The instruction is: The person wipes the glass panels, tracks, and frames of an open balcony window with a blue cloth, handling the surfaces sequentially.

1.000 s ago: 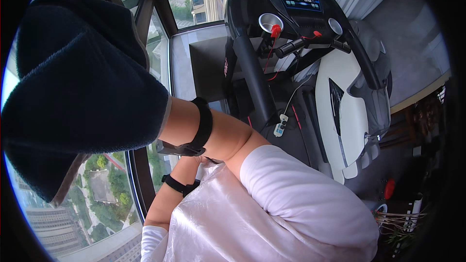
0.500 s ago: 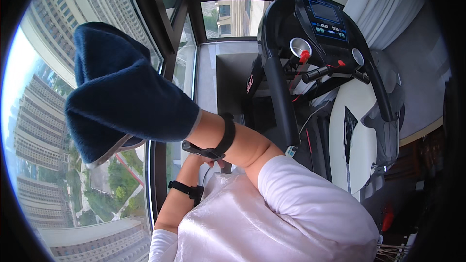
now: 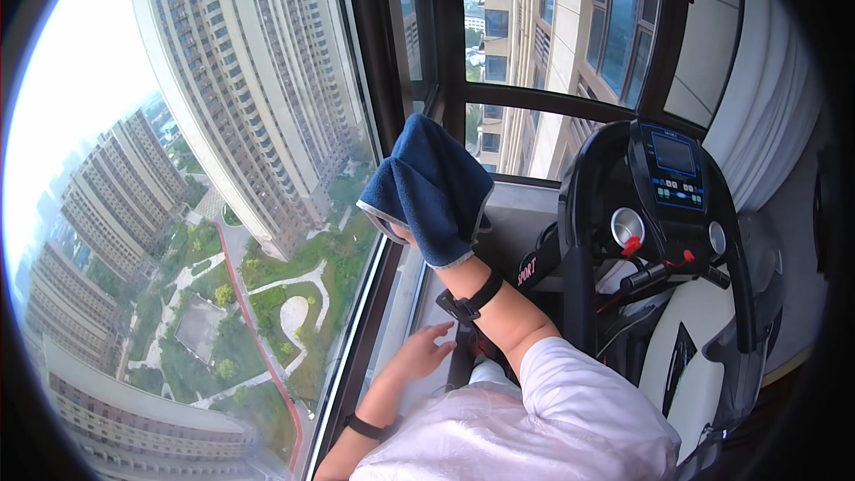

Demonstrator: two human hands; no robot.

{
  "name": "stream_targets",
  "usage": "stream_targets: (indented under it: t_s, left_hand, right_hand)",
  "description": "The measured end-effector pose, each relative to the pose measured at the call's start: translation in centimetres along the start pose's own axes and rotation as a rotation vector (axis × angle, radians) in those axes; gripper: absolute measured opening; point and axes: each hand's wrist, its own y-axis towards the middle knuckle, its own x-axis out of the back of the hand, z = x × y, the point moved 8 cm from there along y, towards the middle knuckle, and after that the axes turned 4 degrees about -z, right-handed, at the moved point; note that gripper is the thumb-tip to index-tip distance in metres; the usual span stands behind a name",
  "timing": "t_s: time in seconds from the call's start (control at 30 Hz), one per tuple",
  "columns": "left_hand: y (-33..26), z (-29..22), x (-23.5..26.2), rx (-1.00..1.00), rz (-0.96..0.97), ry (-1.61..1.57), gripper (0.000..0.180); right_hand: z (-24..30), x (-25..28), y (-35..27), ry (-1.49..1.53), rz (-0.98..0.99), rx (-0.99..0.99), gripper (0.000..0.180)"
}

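A dark blue towel [image 3: 438, 187] with a pale edge is draped over my right hand [image 3: 404, 232]. Most of that hand is hidden beneath the cloth; a little skin shows at the left under its hem. The towel is held up in front of the dark window frame near the corner. Lower and to the left, my left hand [image 3: 422, 354] is empty, its fingers stretched out and apart, beside the window sill [image 3: 389, 313]. Black straps circle both my forearms, and a small dark device sits on the right one.
Tall window glass [image 3: 267, 214] fills the left side, with buildings and a garden far below outside. A black treadmill [image 3: 579, 294] with a console and cup holders stands close at my right. Behind it hangs a white curtain [image 3: 770, 107].
My right hand and the towel have gone from in front of the left glass to the corner frame, farther from me. My left hand has come out from behind the right forearm. The view has shifted.
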Motion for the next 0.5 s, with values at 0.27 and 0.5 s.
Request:
stream_targets:
  t_s: [0.27, 0.5]
  left_hand:
    - [0.9, 0.7, 3.1, 0.163, 0.001, -0.352, 0.038]
    - [11.1, -15.4, 10.6, -0.232, -0.385, 0.148, 0.028]
  right_hand:
    - [-10.2, -5.3, 8.2, 0.490, 0.048, -0.359, 0.051]
    - [-14.8, -0.5, 22.3, 0.387, -0.238, 0.349, 0.053]
